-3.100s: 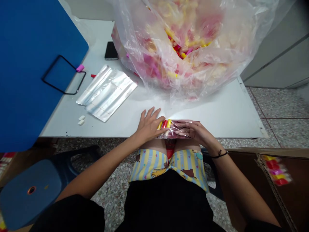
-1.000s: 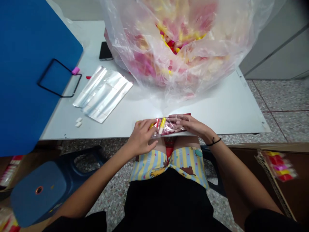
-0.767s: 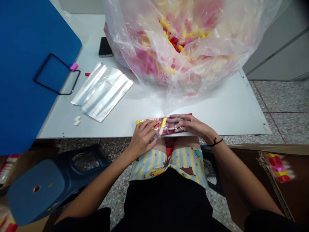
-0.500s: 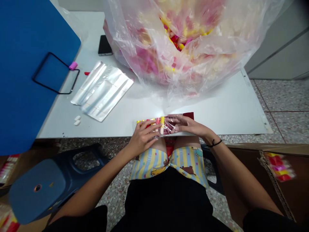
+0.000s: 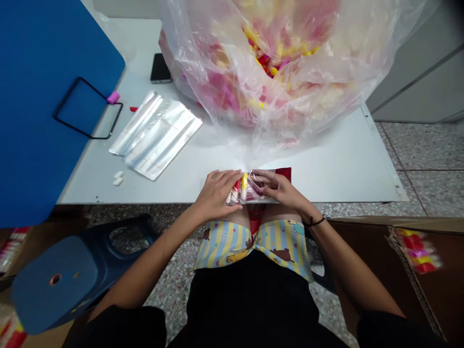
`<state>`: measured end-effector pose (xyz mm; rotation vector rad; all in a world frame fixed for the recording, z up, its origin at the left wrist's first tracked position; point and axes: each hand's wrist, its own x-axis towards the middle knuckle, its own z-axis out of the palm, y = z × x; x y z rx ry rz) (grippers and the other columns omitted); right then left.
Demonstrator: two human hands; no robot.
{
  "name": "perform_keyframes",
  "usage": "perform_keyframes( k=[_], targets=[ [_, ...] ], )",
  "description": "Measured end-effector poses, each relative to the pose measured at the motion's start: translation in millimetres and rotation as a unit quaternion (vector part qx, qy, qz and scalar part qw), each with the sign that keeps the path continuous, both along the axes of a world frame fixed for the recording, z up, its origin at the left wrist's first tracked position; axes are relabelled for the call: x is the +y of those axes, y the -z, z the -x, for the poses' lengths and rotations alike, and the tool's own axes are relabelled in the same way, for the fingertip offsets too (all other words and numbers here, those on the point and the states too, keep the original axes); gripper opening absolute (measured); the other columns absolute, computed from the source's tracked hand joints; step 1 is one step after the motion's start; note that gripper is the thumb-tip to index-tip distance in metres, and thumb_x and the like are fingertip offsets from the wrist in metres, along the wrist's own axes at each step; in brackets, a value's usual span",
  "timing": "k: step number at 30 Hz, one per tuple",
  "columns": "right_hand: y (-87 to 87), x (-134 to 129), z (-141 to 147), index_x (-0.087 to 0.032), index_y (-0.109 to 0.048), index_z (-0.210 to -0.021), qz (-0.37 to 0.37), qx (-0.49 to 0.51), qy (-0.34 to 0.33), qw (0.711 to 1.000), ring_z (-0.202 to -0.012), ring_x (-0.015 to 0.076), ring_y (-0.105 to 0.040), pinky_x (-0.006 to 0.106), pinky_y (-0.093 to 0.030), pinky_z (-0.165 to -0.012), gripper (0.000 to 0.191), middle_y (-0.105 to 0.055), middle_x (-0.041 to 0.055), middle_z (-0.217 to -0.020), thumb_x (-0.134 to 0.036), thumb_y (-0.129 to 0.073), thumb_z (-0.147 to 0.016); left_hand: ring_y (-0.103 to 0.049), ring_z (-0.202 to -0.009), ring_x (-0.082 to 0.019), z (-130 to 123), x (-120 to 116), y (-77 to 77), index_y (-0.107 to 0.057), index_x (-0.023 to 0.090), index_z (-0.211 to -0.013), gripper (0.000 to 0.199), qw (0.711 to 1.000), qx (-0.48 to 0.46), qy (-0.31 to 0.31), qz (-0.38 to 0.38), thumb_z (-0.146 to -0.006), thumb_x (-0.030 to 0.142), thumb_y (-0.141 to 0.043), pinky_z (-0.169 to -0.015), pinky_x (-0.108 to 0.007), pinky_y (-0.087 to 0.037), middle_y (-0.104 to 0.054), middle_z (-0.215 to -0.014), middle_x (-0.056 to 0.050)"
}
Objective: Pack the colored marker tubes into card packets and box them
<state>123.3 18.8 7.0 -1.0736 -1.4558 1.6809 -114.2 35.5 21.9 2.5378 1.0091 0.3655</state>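
Note:
A clear plastic packet (image 5: 250, 188) lies at the table's front edge, with small sticks capped in red and yellow inside. My left hand (image 5: 217, 193) covers the packet's left part, its fingers wrapped over the sticks and its thumb along the near side. One yellow-capped stick (image 5: 244, 186) shows between my two hands. My right hand (image 5: 277, 188) has its bent fingers on the packet's right part, which looks free of sticks. A dark red end (image 5: 284, 173) of the packet, or something under it, shows beyond my right fingers.
A large clear bag of coloured pieces (image 5: 268, 92) fills the back of the table (image 5: 344, 179). Flat clear sleeves (image 5: 155, 135), a phone (image 5: 160, 68) and two small white pieces (image 5: 118, 178) lie left. A blue board (image 5: 47, 96), a stool (image 5: 58, 280) and cardboard boxes (image 5: 366, 261) flank the table.
My left hand has shifted over the packet, its fingers now closer together and covering more of the sticks. My right hand has moved only slightly. The view has shifted a little.

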Motion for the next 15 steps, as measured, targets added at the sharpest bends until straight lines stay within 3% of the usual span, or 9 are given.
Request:
perform_keyframes(
  k=[3,6,10,15],
  targets=[
    [-2.8,-2.7,-4.4,-0.023,-0.044,-0.135,-0.014,0.017,0.024,0.999,-0.120,0.0283,-0.053,0.031,-0.058,-0.068,0.054,-0.054,0.0089,-0.134,-0.027,-0.060,-0.083,-0.042,-0.125,-0.031,-2.3,5.4,-2.3,-0.026,0.021,-0.142,0.084,0.999,-0.015,0.028,0.014,-0.074,0.051,-0.067,-0.102,-0.046,-0.029,-0.043,-0.141,-0.013],
    [-9.6,-9.6,-10.0,-0.023,-0.043,-0.136,-0.050,-0.008,0.055,0.997,-0.123,0.0291,-0.050,0.030,-0.058,-0.066,0.051,-0.054,0.0090,-0.134,-0.028,-0.057,-0.086,-0.044,-0.123,-0.031,-7.9,9.7,-6.5,-0.030,0.020,-0.140,0.082,0.998,-0.051,0.034,0.027,-0.075,0.053,-0.066,-0.098,-0.043,-0.034,-0.045,-0.140,-0.014],
    [-21.1,-22.3,-18.6,-0.025,-0.041,-0.138,-0.111,-0.139,0.058,0.982,-0.117,0.0277,-0.055,0.039,-0.056,-0.079,0.050,-0.058,0.0071,-0.130,-0.026,-0.052,-0.090,-0.056,-0.104,-0.023,-25.2,18.0,-10.6,-0.054,0.020,-0.121,0.036,0.987,-0.109,0.001,0.122,-0.091,0.039,-0.047,-0.087,-0.037,-0.042,-0.061,-0.117,-0.010],
    [-35.5,-33.4,-27.8,-0.027,-0.038,-0.140,-0.173,-0.242,0.033,0.954,-0.111,0.0265,-0.059,0.045,-0.051,-0.091,0.052,-0.060,0.0038,-0.127,-0.024,-0.051,-0.090,-0.062,-0.080,-0.016,-46.6,26.0,-10.3,-0.066,0.018,-0.090,0.022,0.942,-0.190,-0.034,0.274,-0.090,0.028,-0.046,-0.071,-0.029,-0.047,-0.068,-0.090,-0.004]
  ],
)
